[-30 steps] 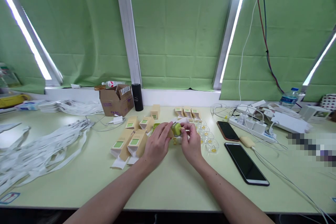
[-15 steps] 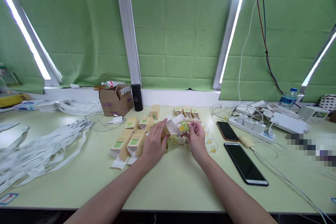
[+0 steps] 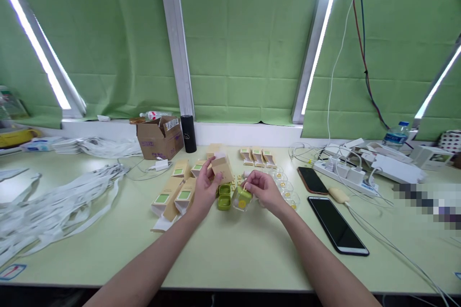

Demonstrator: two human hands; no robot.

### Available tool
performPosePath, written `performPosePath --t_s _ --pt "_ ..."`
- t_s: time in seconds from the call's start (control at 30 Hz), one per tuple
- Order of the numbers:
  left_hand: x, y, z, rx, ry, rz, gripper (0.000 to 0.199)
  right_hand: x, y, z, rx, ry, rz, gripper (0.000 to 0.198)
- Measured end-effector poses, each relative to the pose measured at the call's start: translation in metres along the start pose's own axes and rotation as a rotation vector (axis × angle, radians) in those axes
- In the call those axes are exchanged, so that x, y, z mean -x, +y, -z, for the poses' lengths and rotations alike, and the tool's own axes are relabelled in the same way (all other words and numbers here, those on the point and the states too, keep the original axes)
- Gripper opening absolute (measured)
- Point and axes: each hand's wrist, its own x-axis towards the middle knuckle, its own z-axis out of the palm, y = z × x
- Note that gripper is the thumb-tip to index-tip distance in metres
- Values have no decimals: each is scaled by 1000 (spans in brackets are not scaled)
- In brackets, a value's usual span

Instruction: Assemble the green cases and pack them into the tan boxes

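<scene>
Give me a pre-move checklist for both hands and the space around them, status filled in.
1. Left hand has the carton: ok, gripped between thumb and fingers.
2. Right hand has the clear-and-green container: ok, pinched near its top.
3. Container apart from the carton: ok, a gap shows between them.
4. Carton's open end free: cannot tell, its opening is not visible.
5. Table between the hands clear: not ok, green trays lie there.
6. Large phone away from the hands: ok, it lies well right of the right hand.
</scene>
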Motion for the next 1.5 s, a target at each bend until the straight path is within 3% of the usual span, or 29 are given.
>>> performPosePath --t_s 0.2,0.33,0.57,0.87,1.17,1.33,1.5 --pt "-2 4 2 301 18 140 62 6 7 4 264 -212 -69 11" --pt "-1 9 3 417 -18 234 47 9 6 6 377 -275 -85 13" --pt "0 11 1 485 -72 314 48 12 -1 3 559 -300 -81 22" --pt "-1 10 -2 560 -77 370 36 10 -4 5 610 -335 -80 10" --pt "2 10 -7 500 -112 360 36 4 4 -5 522 39 155 24" --pt "10 12 -11 421 -150 349 37 4 19 -14 434 105 186 42" --pt "14 12 -12 338 -148 340 52 2 27 -15 233 69 118 48"
